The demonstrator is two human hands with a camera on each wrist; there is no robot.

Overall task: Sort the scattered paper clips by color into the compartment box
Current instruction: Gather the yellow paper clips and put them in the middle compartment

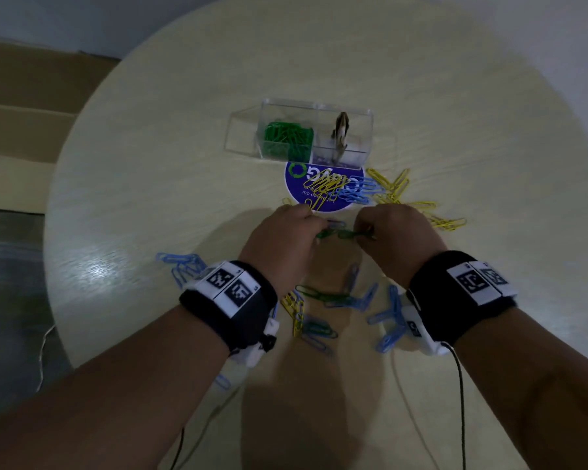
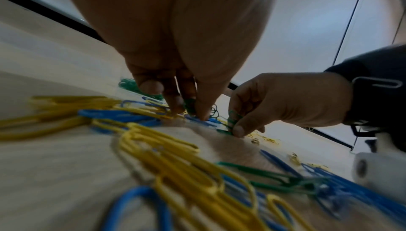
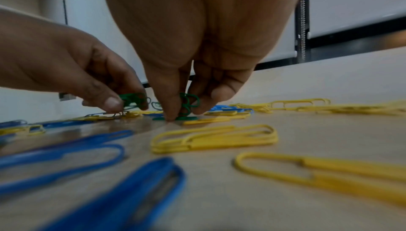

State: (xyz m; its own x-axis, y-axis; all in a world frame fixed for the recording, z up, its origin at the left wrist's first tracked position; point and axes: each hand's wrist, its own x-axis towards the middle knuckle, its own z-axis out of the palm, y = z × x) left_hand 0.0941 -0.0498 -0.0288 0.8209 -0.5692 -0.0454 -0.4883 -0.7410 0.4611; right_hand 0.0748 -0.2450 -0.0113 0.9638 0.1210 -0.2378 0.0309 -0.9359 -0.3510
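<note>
At frame centre, the left hand [image 1: 282, 232] and right hand [image 1: 392, 232] each pinch thin green wire paper clips [image 3: 131, 99], low over the pale round table [image 1: 150, 164]. Above them, the clear plastic two-compartment box [image 1: 314, 134] holds a green pile on its left side; the count is unclear.

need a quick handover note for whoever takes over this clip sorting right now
Left hand pinches green clips just above the table. Right hand pinches more green clips at the tabletop.
Compartment box stands at the far side; its left compartment holds the sorted green clips. No blue or yellow clips show in it.
Done: most greens are boxed.
Left: drop the held greens in, collect the loose green clips near the wrists, then sort the blue clips and yellow clips scattered around the hands.
</note>
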